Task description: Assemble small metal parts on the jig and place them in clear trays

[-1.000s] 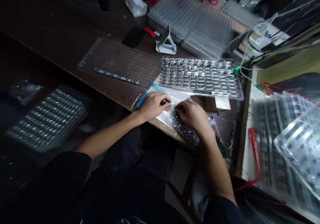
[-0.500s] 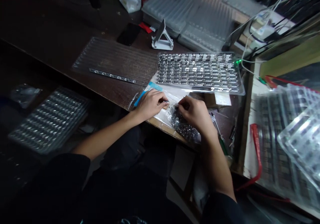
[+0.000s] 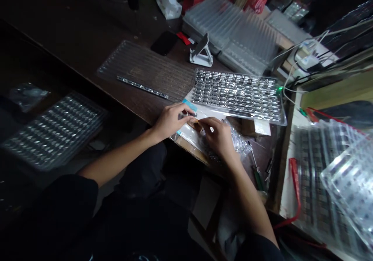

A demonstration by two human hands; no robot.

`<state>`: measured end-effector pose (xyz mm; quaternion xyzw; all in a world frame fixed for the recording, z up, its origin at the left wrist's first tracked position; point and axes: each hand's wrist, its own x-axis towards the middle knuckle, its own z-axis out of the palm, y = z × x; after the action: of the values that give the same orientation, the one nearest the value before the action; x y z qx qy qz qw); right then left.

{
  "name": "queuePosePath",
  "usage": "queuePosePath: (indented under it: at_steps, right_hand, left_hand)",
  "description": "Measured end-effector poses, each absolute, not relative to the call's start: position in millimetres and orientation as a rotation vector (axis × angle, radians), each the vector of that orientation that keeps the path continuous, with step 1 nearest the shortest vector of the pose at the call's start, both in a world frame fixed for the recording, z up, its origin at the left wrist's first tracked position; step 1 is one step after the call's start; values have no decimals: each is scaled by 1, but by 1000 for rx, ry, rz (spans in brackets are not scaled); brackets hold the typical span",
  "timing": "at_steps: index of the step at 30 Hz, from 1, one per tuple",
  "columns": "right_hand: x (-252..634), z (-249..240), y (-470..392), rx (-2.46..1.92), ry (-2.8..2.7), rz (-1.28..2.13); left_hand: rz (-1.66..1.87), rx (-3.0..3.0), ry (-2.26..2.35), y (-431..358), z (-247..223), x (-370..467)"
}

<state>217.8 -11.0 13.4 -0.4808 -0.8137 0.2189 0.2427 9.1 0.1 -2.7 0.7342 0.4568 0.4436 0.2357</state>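
My left hand [image 3: 170, 121] is over the front edge of the table, its thumb and forefinger closed on a small shiny metal part [image 3: 193, 114]. Close beside it, my right hand [image 3: 219, 135] has its fingertips pinched together near the left fingertips; what they hold is too small to make out. Under both hands lies a white sheet with blue edges [image 3: 190, 104], and a small brownish piece [image 3: 198, 125] shows between them. A clear plastic bag of small glittering pieces [image 3: 239, 141] is partly hidden behind my right hand.
A clear tray of metal parts [image 3: 239, 93] lies beyond my hands. Left of it, a ribbed clear tray [image 3: 145, 64] has one row of metal parts [image 3: 142, 87]. A stand [image 3: 202, 55], stacked trays [image 3: 215, 20], a green-handled tool [image 3: 258, 177] and cables [image 3: 287, 93] surround them.
My right hand has moved left from over the glittering pieces to the left fingertips. More of the plastic bag now shows. The whole view has shifted slightly.
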Motion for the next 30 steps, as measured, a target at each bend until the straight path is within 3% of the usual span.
queuePosePath:
  at_steps: [8, 19, 30]
  right_hand:
    - [203, 13, -19, -1397, -2599, 203]
    - [210, 20, -15, -1200, -2497, 382]
    - [244, 31, -13, -1564, -2417, 373]
  left_hand:
    - [1103, 2052, 1343, 20, 3, -35]
    - [749, 2440, 1673, 46, 12, -46]
    - [601, 2568, 1747, 42, 42, -31]
